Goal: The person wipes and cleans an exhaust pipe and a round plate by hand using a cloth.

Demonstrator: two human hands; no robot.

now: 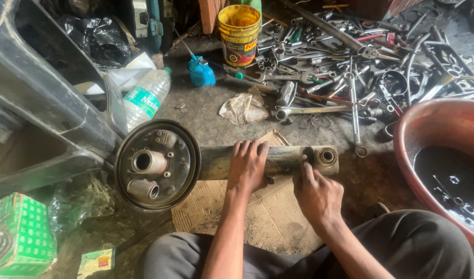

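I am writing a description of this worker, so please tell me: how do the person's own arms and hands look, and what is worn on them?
Both arms are bare from above the elbow down: no sleeves show. The left hand and right hand wear no gloves, and no rings, watch or bracelet show. The fingers look smudged with dark grime.

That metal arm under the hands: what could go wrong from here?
The arm looks greasy, so the left hand pressing on it might slip. The right hand has fingers by the bushing hole, where they could get pinched. The basin of dark oil sits close to the right elbow and might get knocked.
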